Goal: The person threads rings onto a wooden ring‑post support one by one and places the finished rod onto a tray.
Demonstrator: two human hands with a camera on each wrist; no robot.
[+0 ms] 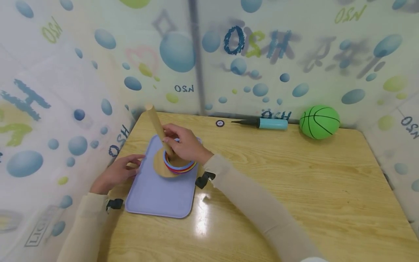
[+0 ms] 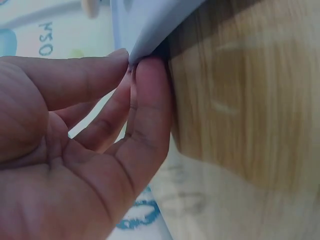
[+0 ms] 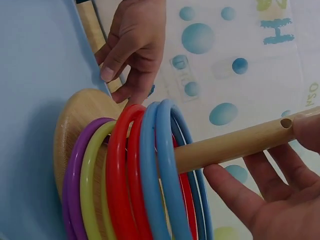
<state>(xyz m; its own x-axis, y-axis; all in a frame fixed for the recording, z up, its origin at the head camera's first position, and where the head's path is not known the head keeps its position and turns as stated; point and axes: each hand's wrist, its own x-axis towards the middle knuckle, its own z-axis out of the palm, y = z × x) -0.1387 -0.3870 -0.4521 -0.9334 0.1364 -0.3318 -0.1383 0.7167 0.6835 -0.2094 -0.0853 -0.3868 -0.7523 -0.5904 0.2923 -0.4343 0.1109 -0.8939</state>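
Observation:
A wooden ring-toss stand has a round base (image 1: 159,165) on a pale blue tray (image 1: 157,198), and its upright post (image 1: 154,120) leans to the left in the head view. Around the post lie several plastic rings (image 3: 117,180), purple, yellow, red and blue, stacked on the base. My right hand (image 1: 186,145) grips the post above the rings, thumb on one side and fingers on the other. At the tray's left edge, my left hand (image 1: 119,171) pinches the rim between thumb and fingers, as the left wrist view shows up close.
Along the back of the wooden table (image 1: 294,174) are a small dark round disc (image 1: 220,123), a blue hand pump (image 1: 272,123) with a black nozzle, and a green basketball (image 1: 319,122). Patterned curtains (image 1: 212,72) hang close behind and at the sides.

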